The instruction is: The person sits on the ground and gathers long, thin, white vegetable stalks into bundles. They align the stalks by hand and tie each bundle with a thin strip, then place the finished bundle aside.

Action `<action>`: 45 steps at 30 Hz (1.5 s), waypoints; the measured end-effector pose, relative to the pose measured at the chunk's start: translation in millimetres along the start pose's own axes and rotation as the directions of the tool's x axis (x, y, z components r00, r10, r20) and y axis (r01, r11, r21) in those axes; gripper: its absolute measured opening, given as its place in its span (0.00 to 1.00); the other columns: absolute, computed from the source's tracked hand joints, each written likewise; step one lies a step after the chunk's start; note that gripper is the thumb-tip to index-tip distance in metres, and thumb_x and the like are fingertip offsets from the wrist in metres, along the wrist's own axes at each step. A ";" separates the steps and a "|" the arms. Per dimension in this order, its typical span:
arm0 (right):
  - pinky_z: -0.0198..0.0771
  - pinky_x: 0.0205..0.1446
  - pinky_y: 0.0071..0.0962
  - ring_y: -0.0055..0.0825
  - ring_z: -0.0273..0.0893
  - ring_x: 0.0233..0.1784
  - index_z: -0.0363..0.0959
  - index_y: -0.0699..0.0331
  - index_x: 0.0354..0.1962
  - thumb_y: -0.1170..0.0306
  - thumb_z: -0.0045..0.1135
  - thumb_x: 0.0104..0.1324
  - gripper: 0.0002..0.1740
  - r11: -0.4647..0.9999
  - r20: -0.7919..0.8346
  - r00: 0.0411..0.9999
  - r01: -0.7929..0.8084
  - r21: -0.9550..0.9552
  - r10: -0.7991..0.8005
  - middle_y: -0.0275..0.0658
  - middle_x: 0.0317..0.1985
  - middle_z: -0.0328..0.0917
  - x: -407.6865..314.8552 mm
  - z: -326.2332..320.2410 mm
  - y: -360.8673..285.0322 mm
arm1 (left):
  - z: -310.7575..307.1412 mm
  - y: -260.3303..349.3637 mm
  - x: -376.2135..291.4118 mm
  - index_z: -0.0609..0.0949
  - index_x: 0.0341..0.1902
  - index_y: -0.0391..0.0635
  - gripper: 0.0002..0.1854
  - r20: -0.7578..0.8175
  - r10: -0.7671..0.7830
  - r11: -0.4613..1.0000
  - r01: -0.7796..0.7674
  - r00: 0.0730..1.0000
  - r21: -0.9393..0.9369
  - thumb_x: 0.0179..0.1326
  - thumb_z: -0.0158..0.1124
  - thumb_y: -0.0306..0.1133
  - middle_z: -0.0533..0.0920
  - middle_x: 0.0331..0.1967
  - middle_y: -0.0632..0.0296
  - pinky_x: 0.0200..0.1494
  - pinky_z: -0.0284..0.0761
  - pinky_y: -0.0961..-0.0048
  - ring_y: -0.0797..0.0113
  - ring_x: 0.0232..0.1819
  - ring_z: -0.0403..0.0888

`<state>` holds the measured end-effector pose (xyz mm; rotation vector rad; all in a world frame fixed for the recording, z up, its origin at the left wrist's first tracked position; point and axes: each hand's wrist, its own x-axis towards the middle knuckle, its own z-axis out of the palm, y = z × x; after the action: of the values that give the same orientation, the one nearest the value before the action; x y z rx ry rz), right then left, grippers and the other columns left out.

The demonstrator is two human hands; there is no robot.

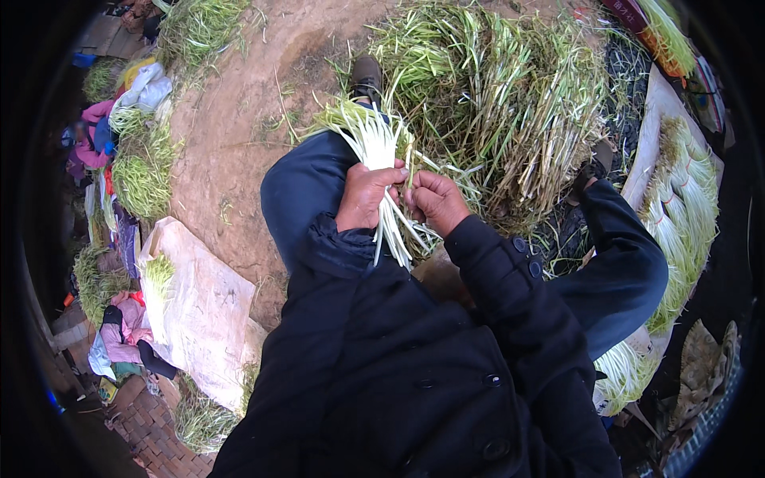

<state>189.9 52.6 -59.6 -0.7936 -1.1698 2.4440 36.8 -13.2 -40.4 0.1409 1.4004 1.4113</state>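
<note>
My left hand (372, 194) is closed around a bunch of long, pale leafy stalks (378, 143) above my bent left knee. White stalk ends stick out below the fist, and the greener tips fan out away from me. Close beside it, my right hand (437, 200) pinches a thin yellow-green stalk or leaf (410, 164) between thumb and fingers. Both hands nearly touch. Beyond them a large heap of loose green and brownish stalks (514, 107) lies on the ground between my feet.
Tied bundles of pale stalks (687, 209) lie on a light sheet at the right. Another sheet (203, 310) with a small bundle (159, 281) is at the left. Two people, one in pink (92, 134) and one in a checked top (122, 334), sit at the far left near more heaps (143, 173).
</note>
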 end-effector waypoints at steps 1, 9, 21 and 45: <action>0.58 0.22 0.18 0.14 0.64 0.19 0.74 0.61 0.30 0.74 0.55 0.66 0.05 1.000 0.040 0.999 -0.005 -0.003 0.005 0.27 0.21 0.71 -2.1 0.5 -0.2 | -0.3 0.5 0.0 0.81 0.45 0.35 0.12 -0.011 0.018 1.000 -0.018 1.000 0.012 0.56 0.67 0.21 0.84 0.29 0.60 0.20 0.71 0.79 0.77 0.18 0.75; 0.70 0.25 0.17 0.16 0.76 0.22 0.75 0.60 0.29 0.71 0.56 0.66 0.06 0.947 0.338 0.887 -0.320 -0.039 0.314 0.29 0.24 0.77 -17.3 -29.6 2.8 | -7.6 16.9 -8.3 0.78 0.51 0.37 0.15 -0.041 -0.065 0.992 0.060 0.997 -0.108 0.60 0.63 0.22 0.85 0.32 0.57 0.22 0.70 0.78 0.79 0.19 0.71; 0.67 0.25 0.18 0.15 0.71 0.24 0.76 0.59 0.42 0.64 0.52 0.72 0.09 0.923 -0.125 0.978 -0.108 0.369 0.165 0.29 0.30 0.79 23.6 -9.7 8.0 | 8.8 18.9 -16.1 0.78 0.49 0.37 0.13 0.116 -0.156 0.971 0.174 0.981 -0.166 0.61 0.61 0.21 0.83 0.29 0.61 0.21 0.71 0.82 0.81 0.18 0.72; 0.58 0.18 0.21 0.17 0.62 0.14 0.69 0.59 0.23 0.70 0.59 0.65 0.12 0.981 -0.261 0.963 -0.015 0.193 0.066 0.29 0.17 0.68 29.5 -19.5 -2.2 | 20.9 11.5 -10.8 0.81 0.43 0.34 0.14 0.072 0.101 0.977 -0.112 0.992 0.182 0.53 0.72 0.23 0.82 0.26 0.63 0.21 0.70 0.80 0.79 0.19 0.75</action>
<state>178.3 80.5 -78.0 -1.0564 -0.8159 2.3445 49.4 -4.4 -19.2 0.3835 1.4898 1.3491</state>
